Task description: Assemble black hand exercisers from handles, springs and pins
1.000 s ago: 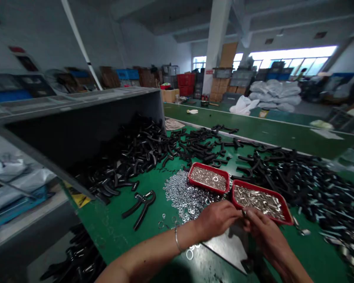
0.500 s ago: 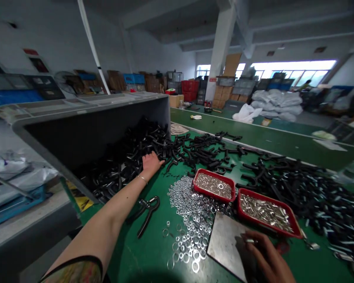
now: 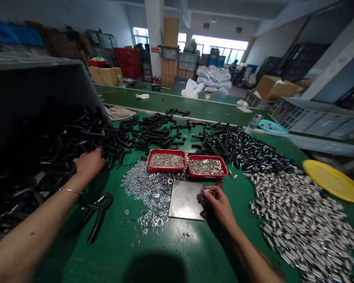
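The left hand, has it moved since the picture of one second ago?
Yes. Then the left hand was just in front of the red trays, beside the right hand; now it is well left of those trays, at the black handles.

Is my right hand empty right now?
No, your right hand pinches a small metal spring near the metal plate.

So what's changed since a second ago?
The left hand has parted from the right hand and moved left to the black handles; the view has swung right. The right hand still holds a small metal coil. The metal plate stayed put.
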The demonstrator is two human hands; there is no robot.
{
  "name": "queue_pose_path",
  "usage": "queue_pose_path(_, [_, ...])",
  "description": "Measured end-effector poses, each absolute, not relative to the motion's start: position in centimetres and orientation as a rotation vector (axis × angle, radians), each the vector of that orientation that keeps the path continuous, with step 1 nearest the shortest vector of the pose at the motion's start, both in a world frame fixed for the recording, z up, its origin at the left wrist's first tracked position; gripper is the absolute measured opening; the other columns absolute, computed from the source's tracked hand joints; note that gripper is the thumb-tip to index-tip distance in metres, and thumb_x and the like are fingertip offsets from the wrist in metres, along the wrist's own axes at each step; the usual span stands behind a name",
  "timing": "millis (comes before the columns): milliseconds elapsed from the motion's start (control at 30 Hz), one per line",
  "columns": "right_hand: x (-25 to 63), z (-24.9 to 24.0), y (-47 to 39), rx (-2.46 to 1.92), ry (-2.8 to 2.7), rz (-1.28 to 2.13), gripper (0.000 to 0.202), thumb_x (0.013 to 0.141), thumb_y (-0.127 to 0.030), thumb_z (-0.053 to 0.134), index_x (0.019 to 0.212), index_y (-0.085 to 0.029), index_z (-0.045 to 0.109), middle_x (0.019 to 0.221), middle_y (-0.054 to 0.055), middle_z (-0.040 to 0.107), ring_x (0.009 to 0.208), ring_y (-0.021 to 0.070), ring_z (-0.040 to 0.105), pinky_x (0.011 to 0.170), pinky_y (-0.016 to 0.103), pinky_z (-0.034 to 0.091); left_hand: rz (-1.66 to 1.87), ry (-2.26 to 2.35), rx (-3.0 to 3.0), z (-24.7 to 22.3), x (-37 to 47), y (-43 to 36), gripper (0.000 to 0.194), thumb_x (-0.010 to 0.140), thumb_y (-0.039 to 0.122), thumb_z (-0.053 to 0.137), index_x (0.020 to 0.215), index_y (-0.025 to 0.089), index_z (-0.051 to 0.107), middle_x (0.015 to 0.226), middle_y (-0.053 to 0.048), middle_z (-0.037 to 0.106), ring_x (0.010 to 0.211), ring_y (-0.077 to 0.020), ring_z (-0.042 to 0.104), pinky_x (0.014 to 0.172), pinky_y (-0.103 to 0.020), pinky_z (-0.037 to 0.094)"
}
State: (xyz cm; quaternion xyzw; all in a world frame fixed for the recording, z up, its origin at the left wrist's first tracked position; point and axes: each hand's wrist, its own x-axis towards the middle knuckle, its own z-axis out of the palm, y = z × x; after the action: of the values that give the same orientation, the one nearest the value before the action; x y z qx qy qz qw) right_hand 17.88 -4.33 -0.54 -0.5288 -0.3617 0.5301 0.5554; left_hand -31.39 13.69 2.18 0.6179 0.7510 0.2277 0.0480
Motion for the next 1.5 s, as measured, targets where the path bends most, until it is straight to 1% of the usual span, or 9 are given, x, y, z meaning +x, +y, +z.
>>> queue_pose_path(67, [18.0, -0.8, -4.4, -1.233, -0.821, 1.271, 0.034, 0.072, -0.040, 0.081, 0.094, -0.021, 0.063, 0.081, 0.001, 0.072, 0.068, 0.0165, 0.068, 0.061, 0.028, 0.055, 0.725, 2.343, 1.890, 2.5, -30.0, 12.7, 0.025, 0.083, 0.017, 0.053, 0.106, 0.009, 0.055, 0.104, -0.013, 0.064, 0.114, -0.0419, 0.056, 0.096, -0.069, 0.035])
queue_pose_path(167, [17.7, -0.9, -4.5, -1.219, -0.778, 1.289, 0.034, 0.075, -0.040, 0.079, 0.096, -0.022, 0.060, 0.084, 0.001, 0.072, 0.069, 0.0166, 0.069, 0.060, 0.027, 0.056, 0.813, 2.245, 1.973, 3.2, -25.5, 10.3, 0.037, 0.089, 0.024, 0.049, 0.126, 0.015, 0.050, 0.114, -0.006, 0.062, 0.112, -0.0273, 0.058, 0.100, -0.045, 0.044])
queue_pose_path(300, [16.8, -0.9, -4.3, -1.170, -0.748, 1.272, 0.032, 0.077, -0.040, 0.078, 0.096, -0.022, 0.059, 0.085, 0.002, 0.073, 0.070, 0.0167, 0.070, 0.064, 0.029, 0.058, 0.973, 1.444, 1.716, 3.0, -14.7, 4.7, 0.046, 0.091, 0.039, 0.052, 0.132, 0.021, 0.047, 0.103, -0.004, 0.063, 0.081, -0.0164, 0.063, 0.080, -0.032, 0.053])
queue_pose_path(533, [14.8, -0.6, -4.9, -1.104, -0.668, 1.261, 0.032, 0.077, -0.038, 0.079, 0.096, -0.021, 0.060, 0.090, 0.002, 0.073, 0.075, 0.0164, 0.071, 0.073, 0.030, 0.058, 0.917, 0.975, 1.265, -0.5, -0.9, -1.7, 0.048, 0.085, 0.038, 0.066, 0.128, 0.021, 0.055, 0.112, -0.007, 0.062, 0.096, -0.0173, 0.061, 0.081, -0.027, 0.050])
queue_pose_path(833, [14.7, 0.3, -5.4, -1.175, -0.763, 1.060, 0.028, 0.080, -0.037, 0.075, 0.099, -0.024, 0.059, 0.092, 0.000, 0.070, 0.078, 0.0161, 0.067, 0.077, 0.031, 0.055, 1.011, 0.789, 0.757, -0.5, 0.1, -2.5, 0.049, 0.085, 0.037, 0.069, 0.127, 0.020, 0.050, 0.086, 0.000, 0.059, 0.076, -0.0122, 0.061, 0.075, -0.026, 0.048])
queue_pose_path(1067, [14.0, 0.0, -5.5, -1.175, -0.840, 1.096, 0.026, 0.079, -0.039, 0.075, 0.095, -0.024, 0.061, 0.090, 0.000, 0.068, 0.082, 0.0177, 0.065, 0.078, 0.031, 0.054, 1.032, 0.748, 0.692, -0.4, 0.7, -3.0, 0.045, 0.081, 0.027, 0.073, 0.120, 0.019, 0.050, 0.090, 0.000, 0.059, 0.078, -0.0103, 0.059, 0.076, -0.024, 0.047])
queue_pose_path(1200, [15.1, -0.4, -4.9, -1.202, -0.966, 1.082, 0.022, 0.079, -0.038, 0.074, 0.092, -0.023, 0.066, 0.096, 0.001, 0.067, 0.090, 0.0175, 0.062, 0.084, 0.029, 0.050, 0.864, 0.719, 0.800, -0.2, 1.1, -3.6, 0.048, 0.078, 0.033, 0.076, 0.116, 0.019, 0.050, 0.077, 0.004, 0.053, 0.063, -0.0081, 0.052, 0.059, -0.021, 0.043])
queue_pose_path(1400, [17.2, -0.3, -4.3, -1.100, -1.121, 1.379, 0.027, 0.081, -0.047, 0.072, 0.094, -0.023, 0.069, 0.095, 0.002, 0.068, 0.080, 0.0170, 0.062, 0.069, 0.027, 0.051, 0.581, 0.653, 0.965, 0.3, 0.9, -4.4, 0.038, 0.086, 0.050, 0.064, 0.106, 0.019, 0.053, 0.080, -0.002, 0.063, 0.047, -0.0041, 0.043, 0.045, -0.018, 0.034])
queue_pose_path(1500, [20.7, -0.7, -3.7, -1.290, -1.455, 1.098, 0.025, 0.090, -0.045, 0.060, 0.097, -0.024, 0.071, 0.093, 0.003, 0.069, 0.084, 0.0193, 0.063, 0.076, 0.031, 0.050, 0.723, 0.899, 1.022, 0.2, 0.0, -3.6, 0.036, 0.085, 0.052, 0.064, 0.093, 0.018, 0.054, 0.070, 0.000, 0.064, 0.039, -0.0034, 0.038, 0.037, -0.016, 0.025])
